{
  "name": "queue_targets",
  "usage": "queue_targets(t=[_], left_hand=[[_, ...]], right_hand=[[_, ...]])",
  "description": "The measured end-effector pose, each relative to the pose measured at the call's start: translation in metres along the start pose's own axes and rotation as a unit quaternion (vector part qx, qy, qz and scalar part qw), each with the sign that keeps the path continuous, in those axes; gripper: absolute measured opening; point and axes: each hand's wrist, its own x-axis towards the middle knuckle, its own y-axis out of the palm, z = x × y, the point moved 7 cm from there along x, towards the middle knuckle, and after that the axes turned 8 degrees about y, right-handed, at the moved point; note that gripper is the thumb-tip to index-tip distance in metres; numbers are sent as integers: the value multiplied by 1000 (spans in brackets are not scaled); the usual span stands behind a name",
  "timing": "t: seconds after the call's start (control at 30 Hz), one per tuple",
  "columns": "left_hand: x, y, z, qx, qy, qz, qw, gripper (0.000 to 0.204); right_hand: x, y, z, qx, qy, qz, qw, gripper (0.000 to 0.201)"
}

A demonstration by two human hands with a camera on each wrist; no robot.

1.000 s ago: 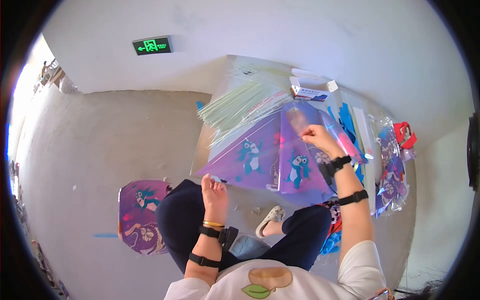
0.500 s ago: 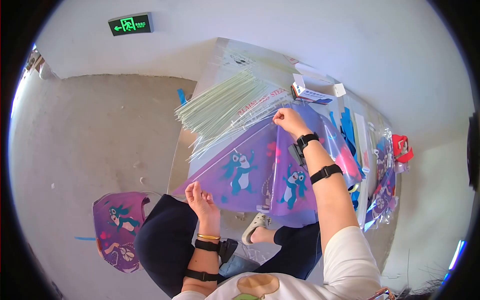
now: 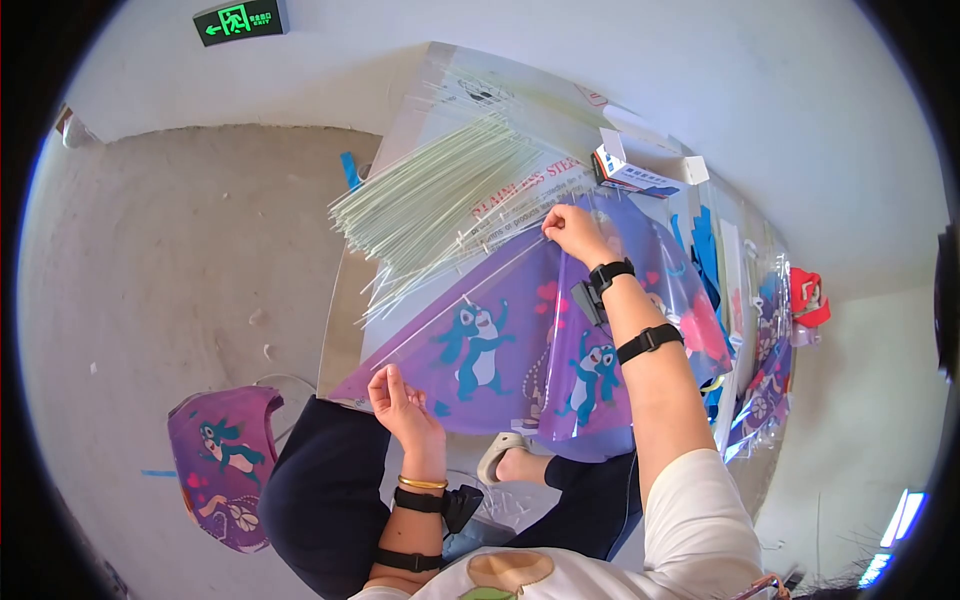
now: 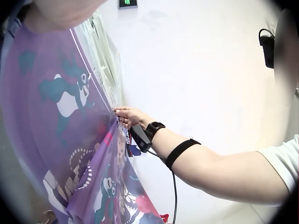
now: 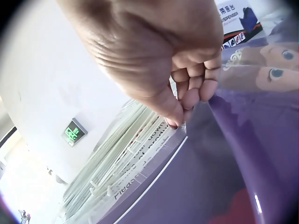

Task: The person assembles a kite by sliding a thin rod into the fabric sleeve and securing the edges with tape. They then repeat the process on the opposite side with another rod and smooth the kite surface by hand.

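Observation:
A purple see-through plastic sheet [image 3: 500,310], printed with blue-and-white cartoon animals, hearts and a face, spreads over the near side of the work surface. Along its upper slanting edge lies a thin white rod [image 3: 450,310]. My right hand [image 3: 580,235] pinches that edge at the rod's upper end, pulling the sheet into folds, as the right wrist view shows. At the lower left corner my left hand [image 3: 408,410] has thumb and forefinger together at the sheet's edge, by the rod's lower end. In the left wrist view, that hand's fingertips are hidden.
Many thin pale rods [image 3: 430,190] lie piled behind the sheet. An opened white box [image 3: 640,165] stands at the back. Blue strips [image 3: 706,250] and wrapped printed sheets [image 3: 765,390] are on the right. Another purple printed piece [image 3: 225,455] lies left of the knee.
My right hand has moved left from over the sheet to its slanting edge and pinches there. The left hand has shifted slightly left at the corner. The head view has turned.

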Motion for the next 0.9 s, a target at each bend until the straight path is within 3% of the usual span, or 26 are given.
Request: queue_targets(t=[0.9], left_hand=[[7, -3, 11, -39, -54, -28, 997, 6]], right_hand=[[7, 6, -14, -27, 9, -9, 1000, 5]])
